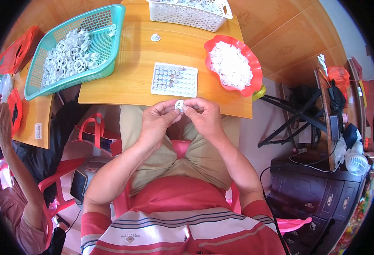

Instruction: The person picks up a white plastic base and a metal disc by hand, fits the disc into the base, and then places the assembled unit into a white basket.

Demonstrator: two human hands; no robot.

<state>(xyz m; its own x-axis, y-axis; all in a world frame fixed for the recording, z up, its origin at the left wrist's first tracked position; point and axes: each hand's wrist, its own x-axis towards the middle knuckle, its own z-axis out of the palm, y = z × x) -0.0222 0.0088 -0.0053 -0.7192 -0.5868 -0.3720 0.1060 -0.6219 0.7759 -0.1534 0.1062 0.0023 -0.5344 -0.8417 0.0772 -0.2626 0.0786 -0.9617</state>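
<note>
Between my two hands, just off the table's near edge, is a small white ring-shaped plastic part (179,105). My left hand (161,114) pinches it from the left with thumb and fingertips. From the other side my right hand (202,114) grips it, thumb against its edge. Right beyond my fingers lies a white tray (187,90) with rows of small round metallic pieces, like button cells; part of its slots hold none. A single white part (155,37) rests farther back on the wooden table (136,59).
A green basket (117,46) of white ring parts stands at left. A red scalloped bowl (257,72) heaped with small white pieces sits at right, a white perforated basket (182,15) at the back. Another person's hands (2,114) are at far left.
</note>
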